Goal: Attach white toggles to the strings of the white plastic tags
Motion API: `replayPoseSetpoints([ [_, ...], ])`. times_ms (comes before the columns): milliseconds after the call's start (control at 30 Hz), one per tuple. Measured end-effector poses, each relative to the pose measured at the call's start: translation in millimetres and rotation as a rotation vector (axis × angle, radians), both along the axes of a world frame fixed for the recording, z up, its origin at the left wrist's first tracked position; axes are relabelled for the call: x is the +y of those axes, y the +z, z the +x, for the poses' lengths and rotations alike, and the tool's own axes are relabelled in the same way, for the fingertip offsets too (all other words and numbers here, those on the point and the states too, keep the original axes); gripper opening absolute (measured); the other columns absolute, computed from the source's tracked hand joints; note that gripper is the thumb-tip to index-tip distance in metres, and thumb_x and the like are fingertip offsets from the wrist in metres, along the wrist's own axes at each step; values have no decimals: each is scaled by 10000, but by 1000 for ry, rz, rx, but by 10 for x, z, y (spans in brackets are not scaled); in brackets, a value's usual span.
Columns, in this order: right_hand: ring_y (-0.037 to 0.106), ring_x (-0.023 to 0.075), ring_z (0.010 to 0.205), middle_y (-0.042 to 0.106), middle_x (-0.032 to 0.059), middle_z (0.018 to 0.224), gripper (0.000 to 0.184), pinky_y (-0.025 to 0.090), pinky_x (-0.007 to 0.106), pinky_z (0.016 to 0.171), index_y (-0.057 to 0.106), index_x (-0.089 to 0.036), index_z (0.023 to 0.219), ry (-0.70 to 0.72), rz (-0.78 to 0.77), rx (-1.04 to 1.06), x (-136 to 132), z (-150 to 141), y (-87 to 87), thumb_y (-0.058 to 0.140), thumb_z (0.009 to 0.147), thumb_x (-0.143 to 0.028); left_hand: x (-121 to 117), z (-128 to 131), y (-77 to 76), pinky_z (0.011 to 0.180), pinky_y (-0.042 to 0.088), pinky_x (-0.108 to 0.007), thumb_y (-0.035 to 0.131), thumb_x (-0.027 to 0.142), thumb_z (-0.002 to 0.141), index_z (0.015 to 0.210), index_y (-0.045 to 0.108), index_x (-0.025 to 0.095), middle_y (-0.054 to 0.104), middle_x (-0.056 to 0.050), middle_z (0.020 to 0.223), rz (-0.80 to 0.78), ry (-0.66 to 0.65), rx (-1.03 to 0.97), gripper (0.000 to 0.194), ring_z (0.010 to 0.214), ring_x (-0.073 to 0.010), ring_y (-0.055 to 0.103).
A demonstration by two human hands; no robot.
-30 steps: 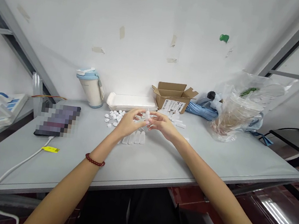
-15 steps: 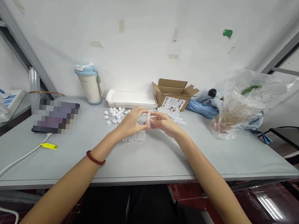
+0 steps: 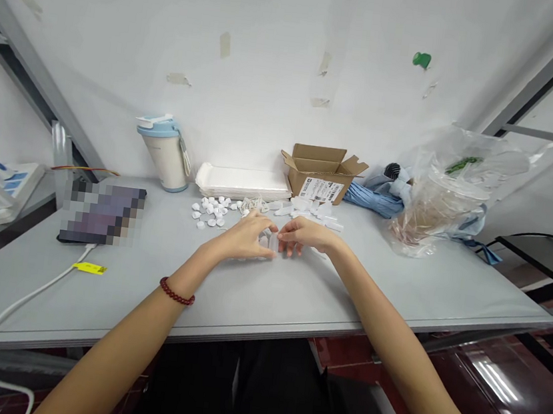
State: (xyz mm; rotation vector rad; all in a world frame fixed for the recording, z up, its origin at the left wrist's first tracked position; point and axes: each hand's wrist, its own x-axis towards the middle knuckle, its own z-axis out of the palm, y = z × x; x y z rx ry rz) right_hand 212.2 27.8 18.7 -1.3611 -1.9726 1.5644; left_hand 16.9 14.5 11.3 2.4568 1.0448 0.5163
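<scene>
Low over the middle of the table, my left hand (image 3: 247,236) curves in a C, with thumb and fingertips at the two ends of a clear plastic tube (image 3: 274,242). My right hand (image 3: 306,235) meets the same tube from the right, its fingers bent and fingertips against the tube's side. More small tubes lie under my left hand, mostly hidden by it. Beyond my left hand are scattered white caps (image 3: 213,208) and a small heap of pale string (image 3: 254,204). Several loose clear tubes (image 3: 313,207) lie behind my right hand.
A stack of white trays (image 3: 244,181) and an open cardboard box (image 3: 321,179) stand by the wall. A tumbler (image 3: 166,156) and a blurred-out device (image 3: 104,214) with a white cable (image 3: 17,306) are leftward. Blue cloth (image 3: 377,199) and a bagged cup (image 3: 440,210) sit rightward.
Both hands have come down and a little nearer with the tube, from above the row of tubes to the tabletop. My left hand now covers most of that row.
</scene>
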Motion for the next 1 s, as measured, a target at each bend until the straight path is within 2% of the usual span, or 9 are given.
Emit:
replayPoseSetpoints([
  [133, 594, 94, 514, 703, 83, 756, 141, 412, 195, 429, 626, -106, 689, -8, 22, -37, -3, -9, -16, 618, 766, -224, -20, 3, 11, 884, 386, -378, 684, 457, 642, 1008, 610, 194, 606, -84, 1071, -39, -9, 38, 457, 1138, -313, 420],
  [433, 576, 92, 481, 669, 34, 617, 116, 392, 194, 411, 621, -127, 632, -10, 34, -31, 8, -31, -53, 633, 725, -195, -38, -8, -4, 835, 396, -363, 689, 472, 610, 1002, 603, 196, 607, -92, 1072, -96, -7, 35, 487, 1115, -318, 436],
  [600, 572, 92, 473, 657, 31, 601, 127, 393, 192, 409, 617, -126, 630, -22, 40, -28, -6, -47, -48, 648, 722, -208, -36, -7, -24, 846, 383, -369, 695, 509, 597, 1019, 576, 182, 579, -104, 1084, -68, -10, 80, 547, 1116, -320, 417],
  [1000, 543, 75, 453, 655, 20, 618, 60, 375, 182, 407, 617, -124, 675, -20, 77, -54, -45, -76, -16, 589, 724, -146, -10, -10, -63, 829, 396, -367, 665, 516, 652, 963, 549, 188, 570, -93, 1044, -47, -10, 83, 467, 1083, -304, 428],
])
